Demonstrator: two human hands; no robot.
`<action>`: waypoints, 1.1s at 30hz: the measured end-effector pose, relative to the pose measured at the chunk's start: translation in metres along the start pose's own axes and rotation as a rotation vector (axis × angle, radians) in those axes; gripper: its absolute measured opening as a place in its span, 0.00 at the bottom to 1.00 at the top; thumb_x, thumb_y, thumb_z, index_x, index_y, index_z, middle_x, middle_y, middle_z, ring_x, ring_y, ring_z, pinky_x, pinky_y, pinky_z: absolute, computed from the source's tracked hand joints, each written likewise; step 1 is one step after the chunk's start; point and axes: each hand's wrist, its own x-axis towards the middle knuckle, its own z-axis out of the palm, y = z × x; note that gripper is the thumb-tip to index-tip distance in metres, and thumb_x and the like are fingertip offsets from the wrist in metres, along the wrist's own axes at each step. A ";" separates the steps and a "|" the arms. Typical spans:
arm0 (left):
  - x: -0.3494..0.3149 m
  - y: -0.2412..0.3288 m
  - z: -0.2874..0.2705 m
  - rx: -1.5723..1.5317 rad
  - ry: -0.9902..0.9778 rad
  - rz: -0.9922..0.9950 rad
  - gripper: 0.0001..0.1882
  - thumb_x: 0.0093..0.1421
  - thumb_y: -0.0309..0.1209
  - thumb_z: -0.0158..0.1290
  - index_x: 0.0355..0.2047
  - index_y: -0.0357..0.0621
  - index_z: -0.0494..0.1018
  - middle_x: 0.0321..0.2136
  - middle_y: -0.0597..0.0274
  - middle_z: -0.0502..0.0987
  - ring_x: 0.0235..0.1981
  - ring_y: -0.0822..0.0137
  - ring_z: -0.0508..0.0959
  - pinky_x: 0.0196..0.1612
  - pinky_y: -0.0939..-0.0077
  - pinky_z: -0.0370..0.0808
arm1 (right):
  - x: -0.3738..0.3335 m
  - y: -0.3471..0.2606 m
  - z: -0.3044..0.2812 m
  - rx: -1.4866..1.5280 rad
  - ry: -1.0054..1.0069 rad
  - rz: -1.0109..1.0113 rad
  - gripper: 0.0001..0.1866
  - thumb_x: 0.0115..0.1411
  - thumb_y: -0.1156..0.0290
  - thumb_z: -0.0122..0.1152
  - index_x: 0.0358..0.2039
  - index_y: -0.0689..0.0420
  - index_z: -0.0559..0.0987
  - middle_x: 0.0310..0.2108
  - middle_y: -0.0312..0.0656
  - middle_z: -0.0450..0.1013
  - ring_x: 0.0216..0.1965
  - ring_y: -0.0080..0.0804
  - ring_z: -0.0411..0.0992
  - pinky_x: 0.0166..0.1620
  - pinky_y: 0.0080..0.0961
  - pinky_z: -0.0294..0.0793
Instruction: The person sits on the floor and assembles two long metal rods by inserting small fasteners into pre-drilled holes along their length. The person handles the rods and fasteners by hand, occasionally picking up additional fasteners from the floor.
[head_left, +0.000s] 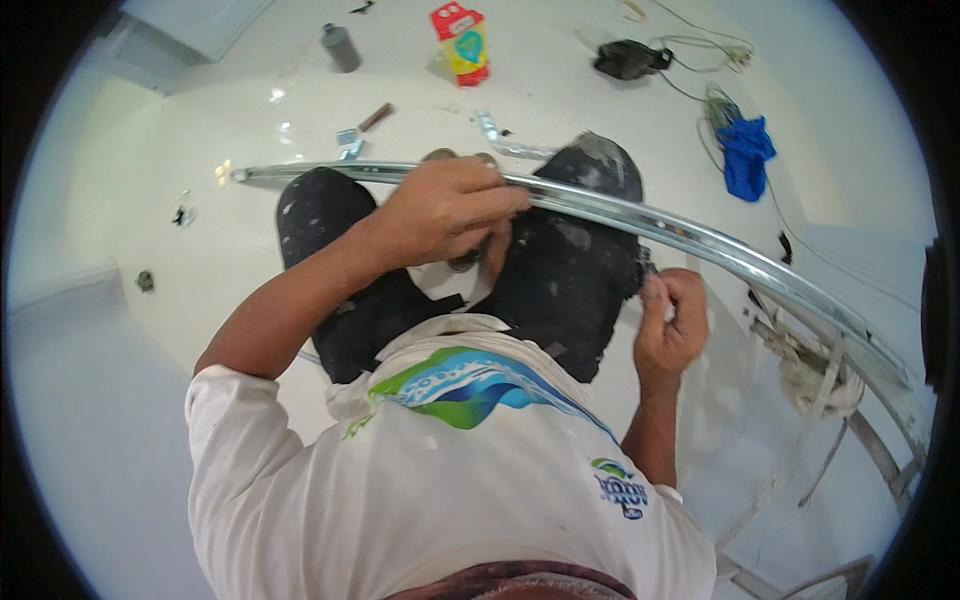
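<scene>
Metal rail [600, 203], long and silvery, crosses in front of the person, over the black trousers [560, 285] at the knees, and runs from the far left toward the near right. The fisheye view bends its line.

The left hand [455, 205] is over the rail between the two knees, its fingers bent and drawn together, pointing right; whether it grips the metal or only rests there, I cannot tell. The right hand [672, 322] is beside the right thigh, on the near side of the rail and apart from it. Its fingers are curled, with the thumb close to them, next to a small dark item [645, 262] at the trouser edge. That item is too small to identify, and I cannot tell whether the hand holds it.

The person wears a white T-shirt [480, 490] with a blue and green print. On the pale floor [240, 120], just beyond the rail, lie an L-shaped metal strip [510, 148], a brown stick [376, 117] and small metal pieces [348, 143]. Farther off are a grey bottle [340, 48] and a red and yellow packet [463, 45]. At the far right are a black bag [630, 60] and a blue bag [747, 158]. Nearer, under the rail's right end, a pale cloth bundle [820, 388] hangs.
</scene>
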 end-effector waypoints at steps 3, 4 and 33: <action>0.001 -0.004 0.002 0.024 -0.029 -0.057 0.23 0.57 0.24 0.67 0.54 0.53 0.84 0.31 0.61 0.76 0.34 0.56 0.80 0.37 0.58 0.78 | 0.009 -0.005 -0.011 -0.098 0.059 -0.071 0.05 0.69 0.79 0.70 0.37 0.61 0.80 0.35 0.47 0.81 0.37 0.45 0.79 0.47 0.36 0.78; 0.001 -0.008 0.003 0.040 -0.039 -0.042 0.23 0.57 0.23 0.67 0.53 0.52 0.84 0.31 0.61 0.75 0.34 0.56 0.80 0.37 0.59 0.78 | 0.014 -0.003 -0.015 -0.214 0.116 -0.172 0.05 0.68 0.79 0.70 0.38 0.60 0.80 0.36 0.46 0.82 0.39 0.45 0.80 0.49 0.39 0.78; 0.046 -0.023 -0.054 0.363 -0.639 0.151 0.07 0.69 0.27 0.58 0.47 0.47 0.75 0.41 0.56 0.78 0.45 0.56 0.85 0.46 0.62 0.87 | 0.099 0.017 -0.040 -0.776 0.049 -0.570 0.07 0.58 0.77 0.73 0.33 0.56 0.81 0.29 0.42 0.82 0.29 0.39 0.80 0.40 0.37 0.75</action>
